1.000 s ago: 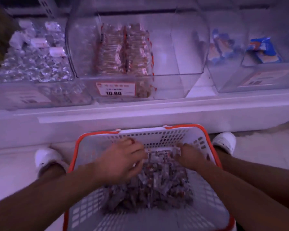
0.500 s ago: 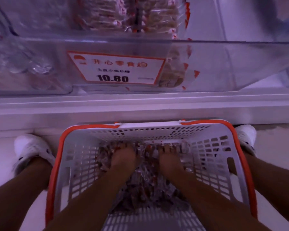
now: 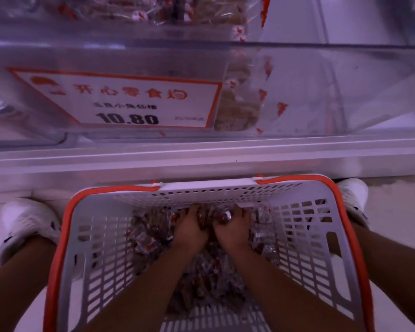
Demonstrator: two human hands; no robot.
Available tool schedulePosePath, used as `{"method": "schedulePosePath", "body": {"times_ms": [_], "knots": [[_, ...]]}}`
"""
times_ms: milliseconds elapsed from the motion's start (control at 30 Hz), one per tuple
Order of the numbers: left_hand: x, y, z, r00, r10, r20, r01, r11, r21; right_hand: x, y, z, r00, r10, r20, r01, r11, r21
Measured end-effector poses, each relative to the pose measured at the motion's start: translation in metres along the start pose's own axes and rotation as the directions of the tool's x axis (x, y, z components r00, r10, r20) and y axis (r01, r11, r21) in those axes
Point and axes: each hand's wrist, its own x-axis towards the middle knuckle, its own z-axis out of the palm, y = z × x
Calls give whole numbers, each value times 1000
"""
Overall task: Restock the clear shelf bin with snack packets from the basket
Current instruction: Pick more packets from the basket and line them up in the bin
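Observation:
A white slotted basket (image 3: 96,236) with an orange rim sits on the floor between my feet, holding a heap of small clear snack packets (image 3: 149,238) with red marks. Both my hands are deep in the heap near the far wall. My left hand (image 3: 189,232) and my right hand (image 3: 233,232) lie side by side, fingers curled round a bunch of packets gathered between them. Above, the clear shelf bin (image 3: 321,92) shows a few of the same packets behind its front wall, beside a price label (image 3: 130,101) reading 10.80.
The white shelf ledge (image 3: 201,159) runs across just above the basket's far rim. My two white shoes (image 3: 27,224) (image 3: 352,195) stand on the pale floor either side of the basket. A neighbouring clear bin (image 3: 15,109) sits at the left.
My hands have come together at the far side of the heap and closed on packets. The view has dropped lower and nearer to the bin front and basket.

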Motion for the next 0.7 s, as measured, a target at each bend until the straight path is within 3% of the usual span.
{"method": "schedulePosePath", "body": {"times_ms": [100,167,267,467,633,700], "knots": [[3,-5,-8,994,81,76,-68,983,-168,4,-6,14,995,58,77,-59,998,17],[5,-6,-14,984,141,109,-115,970,-213,8,-10,19,990,89,112,-101,989,110],[5,-10,-19,979,183,93,-155,956,-251,5,-9,21,967,81,241,-110,988,109],[-14,-15,-22,951,286,119,-289,957,16,-10,-13,-3,942,-36,335,-42,973,225],[-37,8,-51,940,338,44,-337,941,-33,-28,-36,-52,926,-84,367,-65,924,376],[-52,27,-74,936,336,101,-332,942,-52,-43,-49,-78,889,-105,447,-125,882,455]]}}
